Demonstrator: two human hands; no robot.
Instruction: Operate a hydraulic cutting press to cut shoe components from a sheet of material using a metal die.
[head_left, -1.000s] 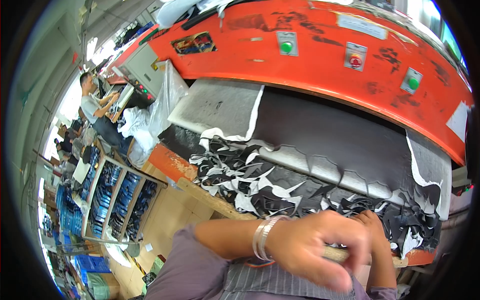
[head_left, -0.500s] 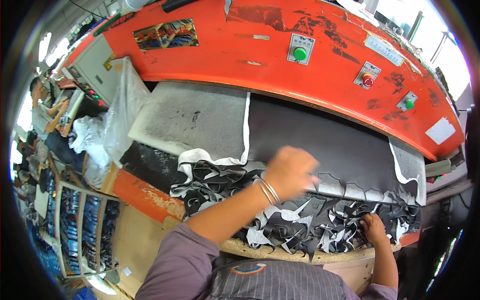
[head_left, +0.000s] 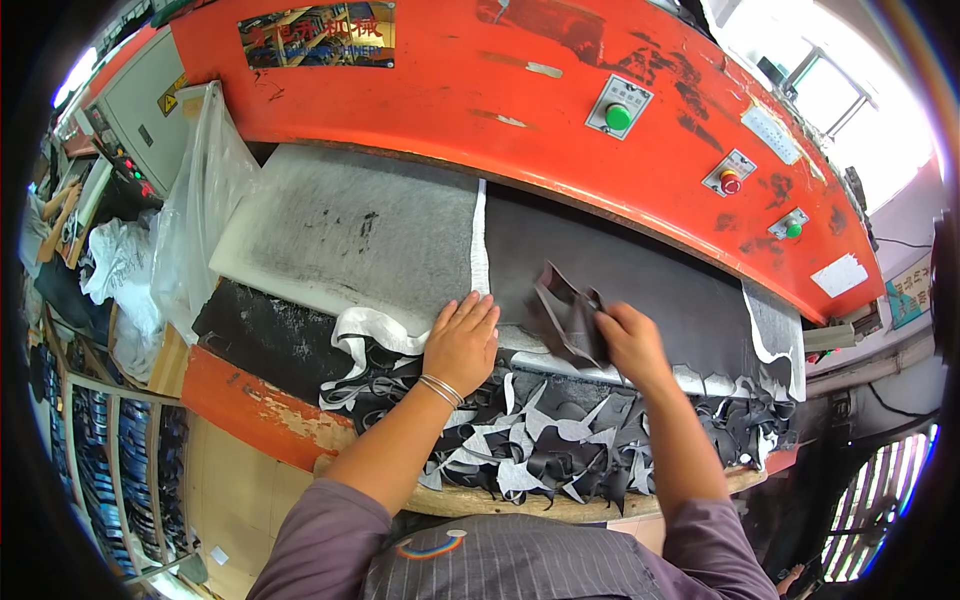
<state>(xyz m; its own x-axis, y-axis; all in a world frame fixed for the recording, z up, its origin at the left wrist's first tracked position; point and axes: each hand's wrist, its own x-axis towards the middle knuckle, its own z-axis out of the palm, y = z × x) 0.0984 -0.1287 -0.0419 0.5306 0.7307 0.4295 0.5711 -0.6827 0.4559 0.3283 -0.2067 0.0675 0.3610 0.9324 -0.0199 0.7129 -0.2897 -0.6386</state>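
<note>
Left hand (head_left: 462, 342) lies flat and open on the white sheet (head_left: 400, 240); right hand (head_left: 628, 340) grips a dark cut piece (head_left: 565, 315), lifted off the black sheet (head_left: 640, 280). Looks like gathering pieces; next needs a clean lift clear of the scraps (head_left: 540, 440).

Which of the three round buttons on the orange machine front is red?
The middle button is red; the buttons left of it and right of it are green.
</note>
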